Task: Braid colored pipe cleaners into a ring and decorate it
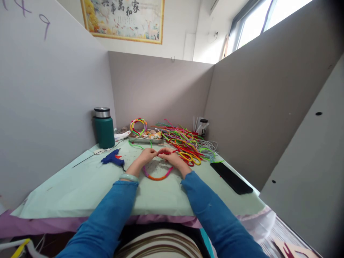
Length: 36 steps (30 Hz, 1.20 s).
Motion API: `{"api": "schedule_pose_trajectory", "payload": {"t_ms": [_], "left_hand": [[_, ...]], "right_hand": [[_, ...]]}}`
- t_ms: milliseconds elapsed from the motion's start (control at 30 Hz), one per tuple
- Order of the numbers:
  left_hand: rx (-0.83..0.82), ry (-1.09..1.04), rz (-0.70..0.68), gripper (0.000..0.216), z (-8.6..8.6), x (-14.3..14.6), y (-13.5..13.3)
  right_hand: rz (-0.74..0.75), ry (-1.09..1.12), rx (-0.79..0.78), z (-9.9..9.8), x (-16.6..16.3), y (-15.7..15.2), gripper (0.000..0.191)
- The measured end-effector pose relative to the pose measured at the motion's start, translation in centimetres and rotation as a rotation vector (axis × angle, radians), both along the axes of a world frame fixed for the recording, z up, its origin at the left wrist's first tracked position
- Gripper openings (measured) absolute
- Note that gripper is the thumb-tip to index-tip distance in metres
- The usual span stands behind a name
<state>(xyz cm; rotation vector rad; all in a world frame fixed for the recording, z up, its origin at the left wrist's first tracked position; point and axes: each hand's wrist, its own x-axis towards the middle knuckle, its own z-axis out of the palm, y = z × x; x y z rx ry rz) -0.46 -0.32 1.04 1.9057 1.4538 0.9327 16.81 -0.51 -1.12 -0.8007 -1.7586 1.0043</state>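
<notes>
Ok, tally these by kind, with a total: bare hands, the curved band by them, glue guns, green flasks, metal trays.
Left hand and right hand: 2
Curved band: 1
Glue gun: 1
Green flask: 1
Metal tray: 1
Total: 6

I'd call this a small craft workshop nook, set up like an office cubicle: plain partitions (161,86) box in a cloth-covered desk (80,195), and a glue gun (113,158), a heap of bright fuzzy strands (185,140), a tray (146,141) of small pieces and a colourful hoop (157,178) show handiwork.
</notes>
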Motion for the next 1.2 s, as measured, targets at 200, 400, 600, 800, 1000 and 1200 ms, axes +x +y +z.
{"api": "schedule_pose_trajectory", "payload": {"t_ms": [200,400,600,800,1000,1200], "left_hand": [[0.026,0.019,-0.005,0.023,-0.22,-0.03,0.43],[0.041,0.083,0.017,0.025,-0.21,-0.19,0.64],[0.116,0.179,0.066,0.020,0.17,-0.08,0.44],[0.195,0.286,0.052,0.021,0.02,-0.14,0.32],[0.240,0.283,0.025,0.023,0.16,-0.28,0.02],[0.244,0.245,0.030,0.025,0.09,-0.34,0.10]], "right_hand": [[-0.022,-0.035,-0.025,-0.26,0.10,0.28,0.026],[-0.024,-0.049,-0.054,-0.42,0.05,0.47,0.031],[-0.009,-0.054,-0.043,-0.35,0.06,0.42,0.032],[-0.001,-0.074,-0.001,-0.14,0.16,0.23,0.036],[-0.035,-0.082,0.016,0.12,0.13,-0.12,0.038],[-0.158,-0.066,-0.044,0.16,-0.03,0.22,0.040]]}}
